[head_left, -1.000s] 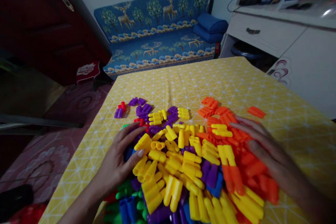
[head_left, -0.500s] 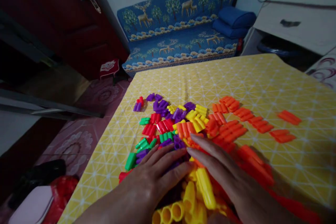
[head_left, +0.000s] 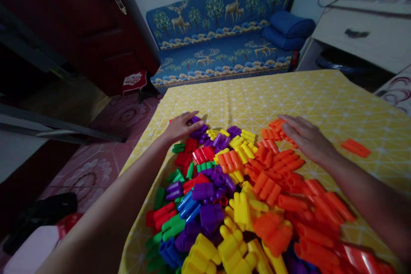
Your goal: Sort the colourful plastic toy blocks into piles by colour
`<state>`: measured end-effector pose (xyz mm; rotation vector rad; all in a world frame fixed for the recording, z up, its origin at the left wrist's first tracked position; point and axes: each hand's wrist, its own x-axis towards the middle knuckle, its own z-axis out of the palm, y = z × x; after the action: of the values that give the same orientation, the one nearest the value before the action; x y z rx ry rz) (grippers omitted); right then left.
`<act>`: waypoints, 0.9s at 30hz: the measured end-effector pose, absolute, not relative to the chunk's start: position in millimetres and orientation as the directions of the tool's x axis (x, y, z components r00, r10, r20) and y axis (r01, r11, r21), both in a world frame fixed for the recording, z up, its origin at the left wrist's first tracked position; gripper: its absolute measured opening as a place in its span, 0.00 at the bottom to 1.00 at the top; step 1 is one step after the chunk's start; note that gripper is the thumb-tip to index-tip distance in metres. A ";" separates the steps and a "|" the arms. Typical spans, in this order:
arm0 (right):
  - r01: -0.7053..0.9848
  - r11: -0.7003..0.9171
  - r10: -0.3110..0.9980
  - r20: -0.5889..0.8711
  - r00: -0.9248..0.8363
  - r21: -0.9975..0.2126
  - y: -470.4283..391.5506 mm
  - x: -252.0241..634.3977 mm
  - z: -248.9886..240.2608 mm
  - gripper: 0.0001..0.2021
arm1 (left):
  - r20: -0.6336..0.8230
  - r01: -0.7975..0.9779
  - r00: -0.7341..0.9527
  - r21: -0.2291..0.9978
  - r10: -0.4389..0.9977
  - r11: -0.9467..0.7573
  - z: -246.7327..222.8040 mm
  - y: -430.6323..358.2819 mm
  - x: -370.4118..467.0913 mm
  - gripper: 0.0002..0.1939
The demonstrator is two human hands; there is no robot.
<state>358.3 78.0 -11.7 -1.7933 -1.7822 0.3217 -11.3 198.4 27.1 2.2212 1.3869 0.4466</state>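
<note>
A large pile of plastic building blocks, shaped like rows of joined tubes, covers the near part of the table. My left hand [head_left: 182, 128] rests at the far left edge of the pile, its fingers outstretched over purple blocks [head_left: 196, 129]. At the far right of the pile, my right hand [head_left: 302, 135] lies with long, flat fingers against orange blocks [head_left: 276, 127]. Neither hand grips a block. Yellow blocks [head_left: 241, 212] fill the middle, while red blocks [head_left: 204, 153], green blocks [head_left: 173, 226] and blue blocks [head_left: 189, 206] are mixed on the left.
The table wears a yellow cloth [head_left: 257, 94] with white lines. One orange block [head_left: 355, 147] lies apart on the right. Beyond stands a blue sofa [head_left: 205, 51] with deer patterns. A white cabinet [head_left: 362, 47] is at right, a small red stool [head_left: 135, 81] at left.
Both hands have moved away from the middle of the pile and spread apart, left hand to the far left, right hand to the far right. The blocks they covered now show.
</note>
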 end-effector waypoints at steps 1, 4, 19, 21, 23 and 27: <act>0.818 0.072 0.980 0.192 0.048 -0.571 81.6 351.3 -11.5 0.27 | 0.011 0.732 0.497 0.532 0.868 -0.426 22.8 198.1 -3.3 0.35; 0.781 0.130 0.989 0.133 -0.060 -0.610 82.6 317.8 -4.1 0.28 | 0.021 0.627 0.680 0.501 0.733 -0.596 21.6 178.9 20.7 0.28; 0.543 0.337 0.902 0.098 -0.421 -0.769 19.6 219.2 79.0 0.36 | -0.018 0.394 0.833 0.720 0.553 -0.571 92.4 69.7 -6.3 0.18; 0.549 0.382 0.879 0.108 -0.465 -0.743 -0.1 216.8 91.2 0.37 | -0.005 0.381 0.844 0.710 0.537 -0.592 101.3 54.7 -16.4 0.16; 0.548 0.406 0.864 0.112 -0.491 -0.731 -18.7 224.9 94.9 0.35 | -0.018 0.376 0.846 0.727 0.532 -0.574 105.5 46.8 -29.4 0.16; 0.641 0.314 0.949 0.237 -0.206 -0.700 -35.1 283.4 65.9 0.22 | 0.023 0.464 0.719 0.729 0.695 -0.504 88.3 63.6 -60.8 0.19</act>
<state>283.4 -35.1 65.9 -1.4048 -1.9371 0.6113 -60.8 63.6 88.3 2.1934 0.8740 0.4078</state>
